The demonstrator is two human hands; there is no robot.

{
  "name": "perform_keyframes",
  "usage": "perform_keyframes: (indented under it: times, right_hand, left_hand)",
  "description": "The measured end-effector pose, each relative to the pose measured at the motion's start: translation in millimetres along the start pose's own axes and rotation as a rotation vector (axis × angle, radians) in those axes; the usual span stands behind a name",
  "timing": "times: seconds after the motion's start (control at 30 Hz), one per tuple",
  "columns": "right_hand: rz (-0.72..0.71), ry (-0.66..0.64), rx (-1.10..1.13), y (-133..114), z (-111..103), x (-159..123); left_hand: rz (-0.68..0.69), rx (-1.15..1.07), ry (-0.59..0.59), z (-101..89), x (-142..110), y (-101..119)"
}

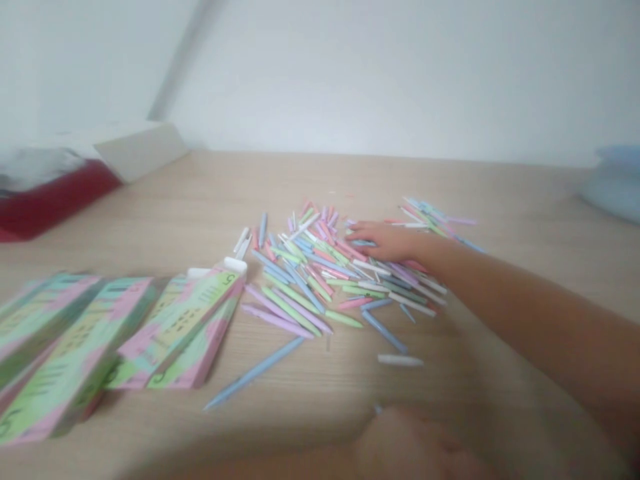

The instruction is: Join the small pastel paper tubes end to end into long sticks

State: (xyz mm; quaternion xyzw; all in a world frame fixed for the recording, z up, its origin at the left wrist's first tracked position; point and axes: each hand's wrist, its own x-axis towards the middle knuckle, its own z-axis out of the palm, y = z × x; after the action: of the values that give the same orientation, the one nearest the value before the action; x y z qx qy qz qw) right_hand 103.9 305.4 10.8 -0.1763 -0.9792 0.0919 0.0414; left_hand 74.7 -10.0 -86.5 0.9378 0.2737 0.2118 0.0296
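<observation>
A loose heap of pastel pens (300, 267) in pink, green, blue, purple and white is spread on the table. My right hand (384, 240) reaches over the heap's right back side, fingers stretched out and touching the pens there. Close to me at the bottom edge, my left hand (415, 443) is closed and blurred. From its top pokes a small blue pen tip (379, 408); the rest of that pen is hidden by the hand. A longer blue pen (255, 373) and a white pen piece (400, 360) lie apart, in front of the heap.
Several pastel printed boxes (75, 353) lie at the left, and one box (200, 333) has an open white flap. More pens (435, 217) lie behind my right forearm. A red and white box (60, 193) is at the back left, with a pale blue item (615, 183) far right.
</observation>
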Motion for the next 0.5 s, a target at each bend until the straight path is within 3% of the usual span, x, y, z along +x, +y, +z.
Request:
perform_keyframes:
  times: [0.27,0.5]
  right_hand:
    - [0.097,0.111,-0.197,7,-10,-27]
    - [0.135,0.082,-0.236,1,-8,-26]
  left_hand:
    - [0.057,-0.124,-0.109,-18.4,-4,0]
    - [0.051,-0.148,-0.122,-30.2,-5,0]
